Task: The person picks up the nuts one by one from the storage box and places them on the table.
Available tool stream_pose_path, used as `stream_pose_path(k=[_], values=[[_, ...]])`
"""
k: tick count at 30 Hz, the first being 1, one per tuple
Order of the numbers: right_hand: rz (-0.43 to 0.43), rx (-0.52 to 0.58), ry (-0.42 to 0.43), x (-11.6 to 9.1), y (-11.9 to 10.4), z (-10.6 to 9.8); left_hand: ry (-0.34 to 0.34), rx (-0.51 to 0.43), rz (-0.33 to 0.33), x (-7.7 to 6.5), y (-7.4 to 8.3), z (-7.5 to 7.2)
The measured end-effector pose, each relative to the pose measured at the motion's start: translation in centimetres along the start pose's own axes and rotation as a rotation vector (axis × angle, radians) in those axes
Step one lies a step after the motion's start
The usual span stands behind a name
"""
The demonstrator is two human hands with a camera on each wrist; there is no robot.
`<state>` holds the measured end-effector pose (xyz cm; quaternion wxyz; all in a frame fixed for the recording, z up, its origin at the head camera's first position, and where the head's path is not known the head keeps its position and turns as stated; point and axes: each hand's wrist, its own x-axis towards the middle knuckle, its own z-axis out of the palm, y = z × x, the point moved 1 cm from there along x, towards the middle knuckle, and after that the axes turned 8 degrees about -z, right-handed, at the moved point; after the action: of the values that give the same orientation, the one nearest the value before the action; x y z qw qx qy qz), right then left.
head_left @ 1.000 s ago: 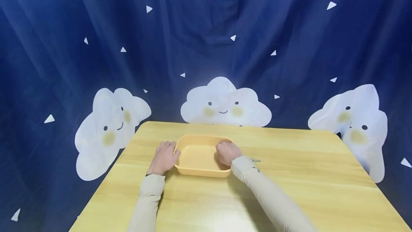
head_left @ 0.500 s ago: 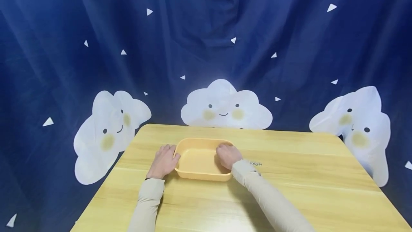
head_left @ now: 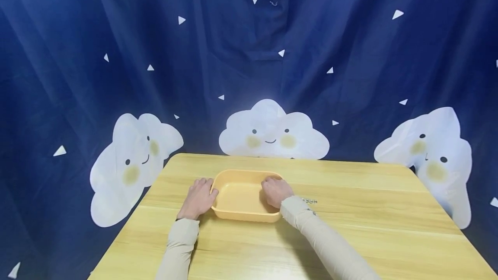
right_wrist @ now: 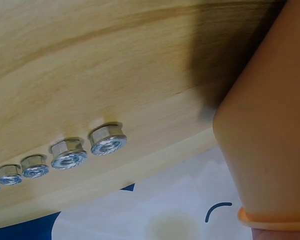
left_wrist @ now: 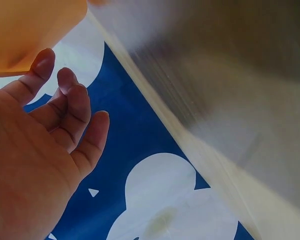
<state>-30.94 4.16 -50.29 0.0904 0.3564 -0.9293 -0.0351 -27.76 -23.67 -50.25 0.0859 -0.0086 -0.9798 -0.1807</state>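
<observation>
A shallow yellow plastic box (head_left: pixel 245 217) stands on the wooden table. My left hand (head_left: pixel 197 200) grips its left rim, with the thumb over the edge and the fingers outside. The left wrist view shows that hand (left_wrist: pixel 35 165) palm-on, its fingers bent, and an index fingertip by the box wall (left_wrist: pixel 25 35). Inside the box at its right end is my right hand (head_left: pixel 277 192), fingers curled down; whatever may be in them is hidden. In the right wrist view the outer box wall (right_wrist: pixel 265 120) covers nearly all of that hand.
A row of several metal flange nuts (right_wrist: pixel 107 139) lies on the table just right of the box, partly behind the right sleeve (head_left: pixel 327 241) in the head view. The table (head_left: pixel 369 228) ends at a blue curtain (head_left: pixel 249 46) with cloud prints.
The head view has tilted up slightly, so everything sits lower in it. Both hands and the box keep nearly the same places relative to one another.
</observation>
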Motion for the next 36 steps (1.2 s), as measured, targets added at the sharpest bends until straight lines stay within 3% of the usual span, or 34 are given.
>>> stream_pose_path(k=[12, 22, 29, 36], values=[[0.008, 0.033, -0.027, 0.1, -0.1, -0.1, -0.014, -0.013, -0.015, -0.2, -0.2, 0.1], [0.04, 0.175, 0.012, 0.2, 0.4, -0.3, -0.006, -0.023, -0.005, 0.0, 0.0, 0.1], [0.048, 0.252, -0.007, 0.1, 0.4, -0.8, -0.004, -0.006, 0.006, 0.0, 0.0, -0.1], [0.022, 0.256, 0.01, 0.0, 0.3, -1.1, 0.01, -0.007, 0.02, -0.2, -0.1, -0.1]])
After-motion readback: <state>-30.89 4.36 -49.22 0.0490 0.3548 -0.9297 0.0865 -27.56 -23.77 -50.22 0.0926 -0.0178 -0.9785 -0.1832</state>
